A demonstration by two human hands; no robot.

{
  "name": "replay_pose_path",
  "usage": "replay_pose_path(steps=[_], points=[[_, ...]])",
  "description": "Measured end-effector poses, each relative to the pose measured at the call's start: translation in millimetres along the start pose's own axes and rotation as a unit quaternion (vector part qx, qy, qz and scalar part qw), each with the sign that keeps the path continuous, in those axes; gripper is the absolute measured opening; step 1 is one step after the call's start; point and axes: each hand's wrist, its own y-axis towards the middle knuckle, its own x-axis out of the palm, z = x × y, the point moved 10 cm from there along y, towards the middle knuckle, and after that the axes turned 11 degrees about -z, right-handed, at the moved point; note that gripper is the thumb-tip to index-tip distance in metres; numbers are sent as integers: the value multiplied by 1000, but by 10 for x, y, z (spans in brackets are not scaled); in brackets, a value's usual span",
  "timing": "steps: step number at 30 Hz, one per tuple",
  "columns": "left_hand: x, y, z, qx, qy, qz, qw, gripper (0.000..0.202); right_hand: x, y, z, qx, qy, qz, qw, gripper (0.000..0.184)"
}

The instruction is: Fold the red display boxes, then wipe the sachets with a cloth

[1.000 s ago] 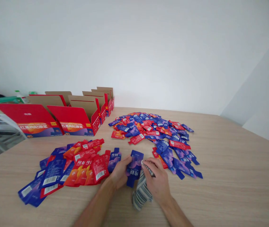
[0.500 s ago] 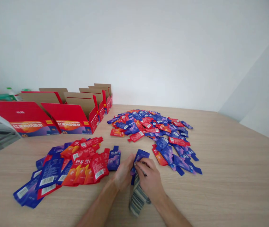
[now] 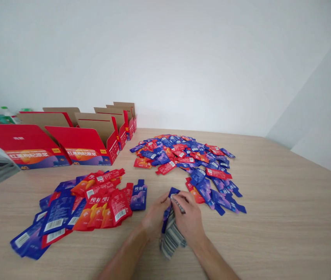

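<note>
Fingers [image 3: 187,198] of the right hand [image 3: 191,222]: bent and pinching a soft cloth with grey, white and dark stripes [image 3: 173,238], pressed against the held pouch.
Left hand [image 3: 154,217]: thumb and fingers grasping a flat dark-blue pouch with purple fruit print [image 3: 167,213], tilted between the two hands and partly covered by fingers and cloth.
Cloth's lower end: hanging below the right hand, close above the table; whether it touches cannot be told.
Nearest pouch: one upright-printed blue pouch with white characters and a narrow neck [image 3: 138,197], lying flat just left of the left hand.
Left group: overlapping red-and-orange and dark-blue pouches [image 3: 95,212], some with white barcode panels uppermost, fanned beside that single pouch.
Far heap: a wide, loose spread of red and blue pouches [image 3: 180,154] beyond the hands, with a tail of blue ones trailing toward the right hand's side.
Boxes: red printed cardboard cartons with brown insides [image 3: 82,146], lids raised, standing at the far left, the front two side by side.
Surface: light wood-grain table [image 3: 284,210] under pouches and cartons.
Behind: plain white wall [image 3: 200,70].
Left edge: white bottle with a green cap [image 3: 8,114] behind the cartons.
</note>
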Motion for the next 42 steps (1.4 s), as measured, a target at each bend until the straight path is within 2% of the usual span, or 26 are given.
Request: replay_pose_path(steps=[3,6,10,14,18,21,27,29,31,33,35,39,42], points=[[-234,-34,58,25,-58,85,994,34,307,-44,-145,-12,43,-120,992,21],[-394,-44,90,37,-103,117,987,33,463,-80,-264,-11,77,-187,979,22],[-462,-15,49,35,-135,114,984,30,349,-44,-179,27,83,-146,985,21],[-507,7,21,38,-94,115,988,34,220,-26,5,68,70,-106,990,17],[-572,-54,209,104,-35,141,984,20,125,-20,130,89,56,-75,992,14],[-537,-116,307,124,-44,145,981,8,64,-18,182,90,57,-48,993,13],[-421,-103,236,79,-64,128,987,8,-118,-49,195,93,63,11,994,16],[-412,-76,177,48,-66,121,989,20,-120,-41,131,75,80,-5,994,16],[-384,-56,147,26,-90,101,991,34,-46,-23,39,43,100,-51,993,16],[-319,-48,184,35,-147,63,987,49,44,-18,-23,19,105,-89,990,16],[-261,-57,243,56,-211,36,975,57,98,-21,-34,10,96,-100,990,17],[-198,-59,160,34,-262,37,964,46,120,-52,-97,-14,66,-84,994,18],[-170,-35,48,14,-240,44,970,40,219,-98,-275,-54,55,-124,989,22]])
